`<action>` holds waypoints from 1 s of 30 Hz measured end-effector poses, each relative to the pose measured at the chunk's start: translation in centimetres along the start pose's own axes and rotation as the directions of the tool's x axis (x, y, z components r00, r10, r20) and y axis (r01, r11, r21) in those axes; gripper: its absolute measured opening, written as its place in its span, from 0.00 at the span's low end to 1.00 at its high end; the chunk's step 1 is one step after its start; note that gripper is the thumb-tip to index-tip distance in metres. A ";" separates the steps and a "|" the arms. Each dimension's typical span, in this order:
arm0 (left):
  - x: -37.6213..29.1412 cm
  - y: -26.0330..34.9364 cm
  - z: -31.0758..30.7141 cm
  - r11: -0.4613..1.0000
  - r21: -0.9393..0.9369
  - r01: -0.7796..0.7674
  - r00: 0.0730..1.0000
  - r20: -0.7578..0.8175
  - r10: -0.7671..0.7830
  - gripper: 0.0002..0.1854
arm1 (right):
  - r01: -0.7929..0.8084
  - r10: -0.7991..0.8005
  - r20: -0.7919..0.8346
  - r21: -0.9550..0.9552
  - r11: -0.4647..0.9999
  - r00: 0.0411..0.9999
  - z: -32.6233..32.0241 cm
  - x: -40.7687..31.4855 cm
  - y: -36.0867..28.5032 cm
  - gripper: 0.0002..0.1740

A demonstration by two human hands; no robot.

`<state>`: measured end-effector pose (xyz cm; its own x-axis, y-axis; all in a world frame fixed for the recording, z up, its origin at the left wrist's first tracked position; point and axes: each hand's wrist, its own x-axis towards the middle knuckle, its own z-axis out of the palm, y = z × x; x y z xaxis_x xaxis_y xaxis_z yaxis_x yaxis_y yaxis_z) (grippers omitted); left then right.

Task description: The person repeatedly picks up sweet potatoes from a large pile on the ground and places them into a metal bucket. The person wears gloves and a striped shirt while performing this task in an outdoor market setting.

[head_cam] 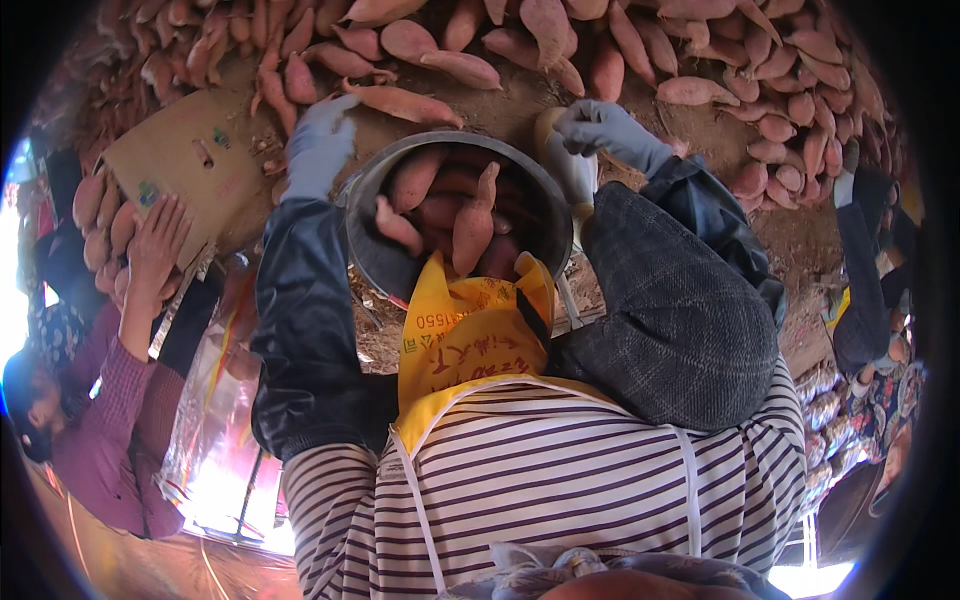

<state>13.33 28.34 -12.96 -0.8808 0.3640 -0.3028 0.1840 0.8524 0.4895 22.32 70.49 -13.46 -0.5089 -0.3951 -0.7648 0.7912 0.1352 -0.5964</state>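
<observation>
Both my hands wear pale grey work gloves. At the left of the bucket, my left hand [322,146] reaches to the tapered end of a long sweet potato [409,105] lying on the soil; its fingers are apart and slightly blurred, and no grip shows. My right hand [611,133] is above my shoe [576,161], right of the bucket, with its fingers curled in and nothing visible in them. Between my arms stands a dark round bucket [551,240] partly filled with sweet potatoes [474,225]. A yellow apron [476,322] with printed writing reaches its near rim.
Heaps of sweet potatoes [802,112] spread across the far ground and right side. At left, another person's bare hand [161,229] rests on a cardboard piece [199,161] beside stacked sweet potatoes [97,217]. My bent knee [675,300] rises right of the bucket. More people sit at far right.
</observation>
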 end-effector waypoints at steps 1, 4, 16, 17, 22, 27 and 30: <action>1.9 0.1 1.7 0.967 0.098 -0.235 0.969 0.101 0.225 0.25 | -0.003 0.006 -0.103 0.027 1.000 0.995 0.3 -0.1 0.1 0.15; 4.5 1.0 5.7 0.792 0.378 -0.480 0.852 0.414 0.319 0.34 | 0.286 -0.209 -0.347 0.186 0.940 0.914 -0.6 -0.6 4.6 0.13; 6.6 4.3 4.6 0.850 0.359 -0.386 0.879 0.422 0.221 0.35 | -0.242 -0.558 -0.366 -0.928 0.285 0.745 -4.4 -9.2 11.8 0.40; 6.7 4.6 3.2 0.884 0.334 -0.327 0.898 0.402 0.180 0.35 | -0.261 -0.570 -0.346 -0.938 0.228 0.746 -4.7 -7.9 11.0 0.41; 6.4 7.2 -2.5 0.965 -0.202 0.170 0.962 0.248 -0.118 0.32 | -0.344 -0.517 -0.405 -0.914 0.214 0.754 -8.5 -4.1 9.0 0.39; 3.3 12.9 -5.5 0.365 -0.872 0.326 0.945 0.293 -0.143 0.31 | -0.001 -0.461 -0.716 -0.542 0.840 0.525 -9.4 -2.9 6.3 0.37; 3.0 15.6 -4.8 -0.004 -0.924 0.382 0.924 0.382 -0.001 0.36 | 0.454 -0.240 -0.883 -0.034 0.890 0.404 -9.0 -4.6 2.6 0.30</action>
<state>11.51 40.96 -2.33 -0.6472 0.4790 -0.5931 -0.7407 -0.2110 0.6378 23.70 80.82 -13.69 -0.6948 0.6100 -0.3810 0.4616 -0.0279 -0.8866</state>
